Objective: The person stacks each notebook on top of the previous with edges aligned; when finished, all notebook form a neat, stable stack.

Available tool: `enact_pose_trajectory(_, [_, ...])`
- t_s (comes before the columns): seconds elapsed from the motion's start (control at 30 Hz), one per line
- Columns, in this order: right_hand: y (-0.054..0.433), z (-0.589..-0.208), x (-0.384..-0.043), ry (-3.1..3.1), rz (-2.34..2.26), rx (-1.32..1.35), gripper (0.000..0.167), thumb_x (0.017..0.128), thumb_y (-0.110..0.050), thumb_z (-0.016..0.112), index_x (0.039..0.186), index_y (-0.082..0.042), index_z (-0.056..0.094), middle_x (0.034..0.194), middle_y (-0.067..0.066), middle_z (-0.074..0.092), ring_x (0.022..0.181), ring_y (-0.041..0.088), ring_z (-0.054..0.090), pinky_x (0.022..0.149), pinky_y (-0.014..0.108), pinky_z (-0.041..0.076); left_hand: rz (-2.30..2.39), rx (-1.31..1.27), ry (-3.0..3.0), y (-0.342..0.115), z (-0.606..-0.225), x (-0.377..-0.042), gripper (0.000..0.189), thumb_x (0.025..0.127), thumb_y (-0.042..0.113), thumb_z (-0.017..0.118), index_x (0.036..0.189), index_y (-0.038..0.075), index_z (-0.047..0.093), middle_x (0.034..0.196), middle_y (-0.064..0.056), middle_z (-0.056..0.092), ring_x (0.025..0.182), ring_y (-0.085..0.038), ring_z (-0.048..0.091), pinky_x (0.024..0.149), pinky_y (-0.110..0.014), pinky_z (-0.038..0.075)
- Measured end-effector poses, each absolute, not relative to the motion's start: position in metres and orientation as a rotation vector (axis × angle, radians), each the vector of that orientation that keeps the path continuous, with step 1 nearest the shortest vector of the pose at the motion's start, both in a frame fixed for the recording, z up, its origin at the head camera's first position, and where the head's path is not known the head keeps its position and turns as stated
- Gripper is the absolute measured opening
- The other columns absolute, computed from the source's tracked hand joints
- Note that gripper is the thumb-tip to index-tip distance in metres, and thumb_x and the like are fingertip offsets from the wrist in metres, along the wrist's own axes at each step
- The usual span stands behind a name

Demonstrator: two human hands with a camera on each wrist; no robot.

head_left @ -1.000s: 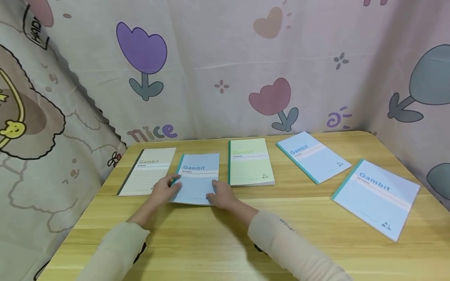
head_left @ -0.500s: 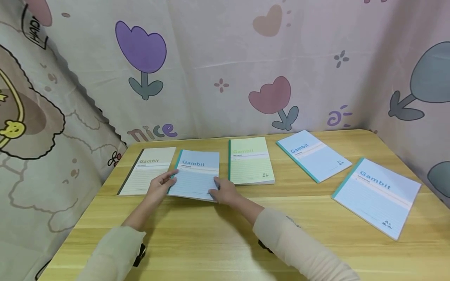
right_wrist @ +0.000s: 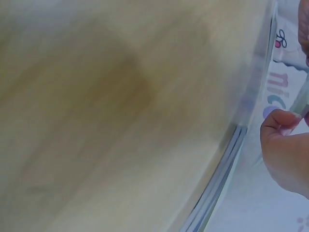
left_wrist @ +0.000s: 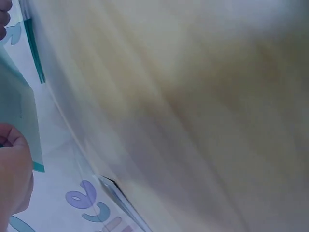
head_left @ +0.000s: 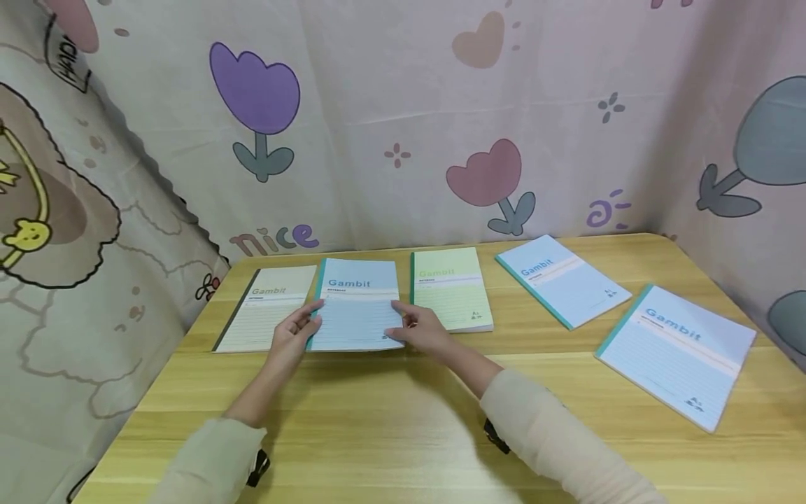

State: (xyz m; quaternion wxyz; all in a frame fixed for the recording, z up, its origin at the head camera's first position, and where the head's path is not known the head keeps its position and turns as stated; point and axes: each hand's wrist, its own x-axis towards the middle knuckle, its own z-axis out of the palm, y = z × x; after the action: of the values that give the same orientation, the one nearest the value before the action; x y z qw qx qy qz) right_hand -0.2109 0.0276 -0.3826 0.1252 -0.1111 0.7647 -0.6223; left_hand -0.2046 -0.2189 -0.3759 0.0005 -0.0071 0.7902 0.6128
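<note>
Left hand point(head_left: 292, 332) and right hand point(head_left: 425, 329) grasping a rectangular light-blue paper notebook with teal spine point(head_left: 357, 318), held above the yellowish wood-grain table point(head_left: 378, 448).
Head: left hand pinches the spine edge, right hand the opposite edge; white black-spined notebook point(head_left: 264, 315) to the left, pale-green notebook with dark-green spine point(head_left: 450, 283) to the right, two angled blue notebooks point(head_left: 676, 357) further right. Left wrist: left hand at the frame's left edge, notebook beyond, table blurred. Right wrist: right thumb and fingers pinch the notebook's edge.
</note>
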Motion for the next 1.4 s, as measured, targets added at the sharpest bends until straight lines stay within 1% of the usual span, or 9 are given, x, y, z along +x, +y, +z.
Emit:
enact_pose_trajectory(0.13, [0.042, -0.381, -0.214, 2.223, -1.815, -0.332, 0.06, 0.085, -0.011, 0.066, 0.14, -0.007, 0.041, 0.071, -0.001, 0.042, 0.053, 0.01, 0.033, 0.048, 0.021, 0.031, 1.963, 0.031, 2.452, -0.209, -0.376, -0.205, 0.042, 0.095, 0.013, 0.051, 0.135, 0.005, 0.045, 0.087, 0.016, 0.049, 0.084, -0.001, 0.043, 0.067, -0.009, 0.04])
enact_pose_trajectory(0.23, [0.053, -0.379, -0.216, 2.216, -1.803, -0.341, 0.061, 0.085, -0.011, 0.066, 0.14, -0.007, 0.04, 0.072, -0.001, 0.041, 0.051, 0.01, 0.032, 0.048, 0.021, 0.031, 1.996, 0.063, 2.426, -0.201, -0.376, -0.204, 0.043, 0.094, 0.008, 0.052, 0.136, 0.004, 0.045, 0.086, 0.013, 0.049, 0.078, -0.001, 0.043, 0.062, -0.01, 0.039])
enact_pose_trajectory(0.33, [0.063, -0.376, -0.217, 2.245, -1.776, -0.353, 0.061, 0.085, -0.011, 0.066, 0.14, -0.007, 0.04, 0.075, -0.001, 0.042, 0.056, 0.01, 0.034, 0.048, 0.021, 0.033, 2.01, 0.13, 2.415, -0.194, -0.377, -0.202, 0.044, 0.093, 0.004, 0.051, 0.137, 0.004, 0.043, 0.083, 0.008, 0.047, 0.071, -0.002, 0.041, 0.057, -0.011, 0.035])
enact_pose_trajectory(0.43, [0.072, -0.372, -0.217, 2.288, -1.74, -0.373, 0.062, 0.085, -0.01, 0.066, 0.141, -0.007, 0.04, 0.077, 0.0, 0.041, 0.061, 0.011, 0.036, 0.051, 0.021, 0.037, 2.014, 0.225, 2.418, -0.187, -0.378, -0.202, 0.045, 0.093, 0.004, 0.051, 0.138, 0.002, 0.042, 0.084, 0.005, 0.045, 0.068, -0.003, 0.039, 0.056, -0.012, 0.034])
enact_pose_trajectory(0.63, [0.089, -0.364, -0.218, 2.37, -1.667, -0.424, 0.062, 0.085, -0.011, 0.066, 0.141, -0.005, 0.039, 0.077, 0.0, 0.042, 0.059, 0.01, 0.037, 0.05, 0.021, 0.036, 2.059, 0.282, 2.394, -0.171, -0.377, -0.205, 0.046, 0.093, 0.003, 0.052, 0.137, 0.002, 0.042, 0.09, 0.0, 0.05, 0.075, -0.003, 0.046, 0.066, -0.011, 0.042])
enact_pose_trajectory(0.73, [0.098, -0.362, -0.219, 2.387, -1.663, -0.437, 0.062, 0.085, -0.011, 0.066, 0.141, -0.004, 0.039, 0.075, -0.001, 0.043, 0.056, 0.008, 0.038, 0.048, 0.02, 0.034, 2.055, 0.268, 2.387, -0.162, -0.376, -0.207, 0.046, 0.092, 0.003, 0.052, 0.137, 0.003, 0.042, 0.097, -0.005, 0.054, 0.081, -0.003, 0.052, 0.071, -0.011, 0.046])
enact_pose_trajectory(0.93, [0.117, -0.36, -0.22, 2.404, -1.659, -0.386, 0.063, 0.085, -0.013, 0.066, 0.141, -0.005, 0.038, 0.077, -0.001, 0.041, 0.057, 0.007, 0.036, 0.048, 0.018, 0.033, 2.018, 0.276, 2.41, -0.143, -0.376, -0.215, 0.046, 0.091, 0.003, 0.053, 0.137, 0.005, 0.044, 0.106, -0.017, 0.055, 0.084, -0.006, 0.054, 0.073, -0.011, 0.047])
enact_pose_trajectory(1.23, [0.138, -0.362, -0.222, 2.455, -1.657, -0.29, 0.063, 0.086, -0.014, 0.066, 0.142, -0.008, 0.038, 0.079, 0.0, 0.041, 0.059, 0.008, 0.037, 0.048, 0.017, 0.033, 1.944, 0.375, 2.448, -0.12, -0.376, -0.23, 0.044, 0.092, 0.007, 0.053, 0.136, 0.006, 0.045, 0.102, -0.014, 0.054, 0.085, -0.013, 0.049, 0.07, -0.012, 0.044])
enact_pose_trajectory(1.4, [0.148, -0.363, -0.226, 2.501, -1.621, -0.293, 0.064, 0.086, -0.015, 0.065, 0.142, -0.006, 0.036, 0.08, 0.0, 0.042, 0.061, 0.008, 0.039, 0.05, 0.018, 0.037, 1.865, 0.389, 2.477, -0.111, -0.378, -0.239, 0.044, 0.094, 0.01, 0.053, 0.137, 0.005, 0.044, 0.099, -0.011, 0.054, 0.081, -0.013, 0.046, 0.066, -0.013, 0.041])
